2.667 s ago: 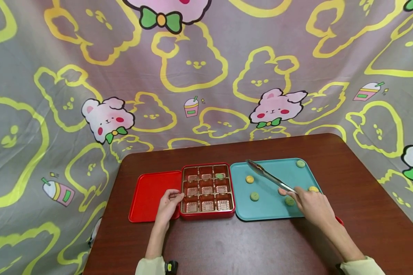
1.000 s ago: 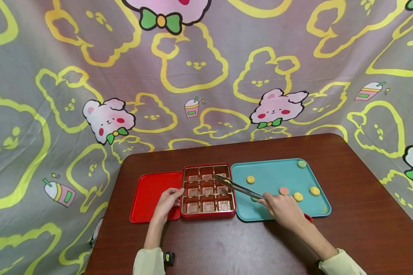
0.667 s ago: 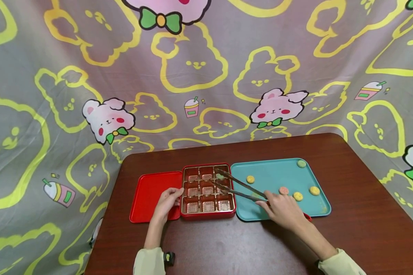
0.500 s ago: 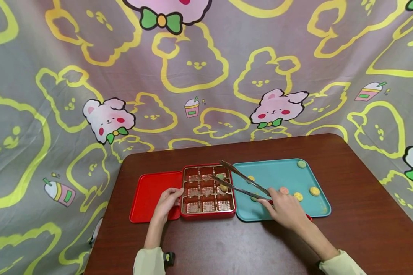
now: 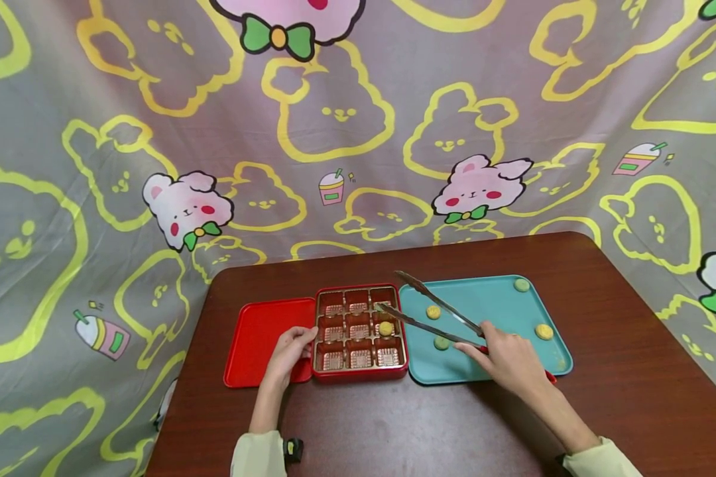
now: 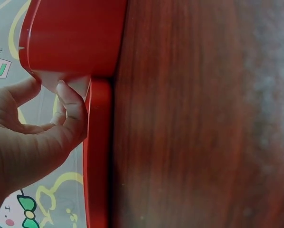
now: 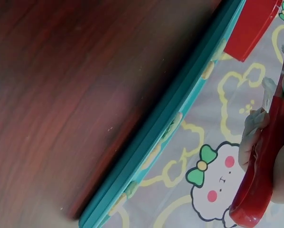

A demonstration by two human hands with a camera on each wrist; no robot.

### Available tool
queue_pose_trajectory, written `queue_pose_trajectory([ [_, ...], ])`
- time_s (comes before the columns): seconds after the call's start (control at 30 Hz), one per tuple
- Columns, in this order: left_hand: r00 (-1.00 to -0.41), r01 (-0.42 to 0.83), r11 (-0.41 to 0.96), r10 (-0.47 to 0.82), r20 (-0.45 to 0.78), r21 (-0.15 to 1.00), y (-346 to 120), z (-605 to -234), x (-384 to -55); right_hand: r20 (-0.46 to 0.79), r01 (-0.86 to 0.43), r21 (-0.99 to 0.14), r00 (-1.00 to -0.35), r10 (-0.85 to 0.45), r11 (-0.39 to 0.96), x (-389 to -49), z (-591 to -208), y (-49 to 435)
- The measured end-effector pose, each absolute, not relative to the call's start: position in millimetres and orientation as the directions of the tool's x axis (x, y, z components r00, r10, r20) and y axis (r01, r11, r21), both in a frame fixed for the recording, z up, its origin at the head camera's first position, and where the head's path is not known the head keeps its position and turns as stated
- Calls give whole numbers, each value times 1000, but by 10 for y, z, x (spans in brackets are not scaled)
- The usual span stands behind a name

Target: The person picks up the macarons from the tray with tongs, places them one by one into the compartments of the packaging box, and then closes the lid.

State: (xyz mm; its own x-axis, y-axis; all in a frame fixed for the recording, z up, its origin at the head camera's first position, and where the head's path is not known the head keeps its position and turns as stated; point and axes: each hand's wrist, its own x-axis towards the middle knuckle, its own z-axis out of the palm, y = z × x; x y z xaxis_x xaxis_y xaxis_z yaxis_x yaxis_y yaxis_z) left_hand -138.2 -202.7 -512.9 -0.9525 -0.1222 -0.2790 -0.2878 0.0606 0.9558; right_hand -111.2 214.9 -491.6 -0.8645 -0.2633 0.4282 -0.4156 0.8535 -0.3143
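Observation:
In the head view my right hand (image 5: 510,358) grips red-handled metal tongs (image 5: 432,331), their arms spread. One tip is over the back right compartment of the red box (image 5: 360,376); the other points past its back right corner. Nothing is between the tips. A yellow round cookie (image 5: 386,328) lies in the box's middle right compartment. The green cookie behind it is mostly hidden by the tongs. My left hand (image 5: 289,351) holds the box's left side. In the left wrist view, the thumb is at the rim and a bent finger (image 6: 71,102) touches the outer wall.
Right of the box, a teal tray (image 5: 483,291) bears a yellow cookie (image 5: 433,312), a green cookie (image 5: 441,342) and others; my right hand covers part of it. A flat red lid (image 5: 268,338) lies left of the box. A patterned cloth (image 5: 358,165) hangs behind the table.
The tongs went from the tray to the box, spread and let go of a yellow cookie, now in the middle right compartment. My right hand then drew back rightward; the left stays.

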Motion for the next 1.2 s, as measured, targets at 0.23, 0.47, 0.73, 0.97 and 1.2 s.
queue_pose_trajectory([
  [0.23, -948, -297, 52, -132, -289, 953, -2025, -5124, -1383, 469, -428, -302, -845, -259, 852, -1113, -4927, 2244],
  [0.47, -945, -305, 46, -134, -297, 951, -2032, -5152, -1388, 500, -441, -284, -826, -261, 851, -1109, -4943, 2332],
  [0.73, -943, -311, 43, -141, -303, 949, -2030, -5173, -1400, 512, -486, -273, -804, -302, 830, -1079, -4993, 2450],
  [0.97, -942, -311, 43, -148, -302, 949, -2031, -5180, -1392, 556, -543, -225, -753, -351, 809, -1043, -5032, 2572],
  [1.2, -940, -317, 61, -152, -305, 947, -2023, -5168, -1380, 552, -568, -189, -736, -392, 801, -1007, -5058, 2663],
])
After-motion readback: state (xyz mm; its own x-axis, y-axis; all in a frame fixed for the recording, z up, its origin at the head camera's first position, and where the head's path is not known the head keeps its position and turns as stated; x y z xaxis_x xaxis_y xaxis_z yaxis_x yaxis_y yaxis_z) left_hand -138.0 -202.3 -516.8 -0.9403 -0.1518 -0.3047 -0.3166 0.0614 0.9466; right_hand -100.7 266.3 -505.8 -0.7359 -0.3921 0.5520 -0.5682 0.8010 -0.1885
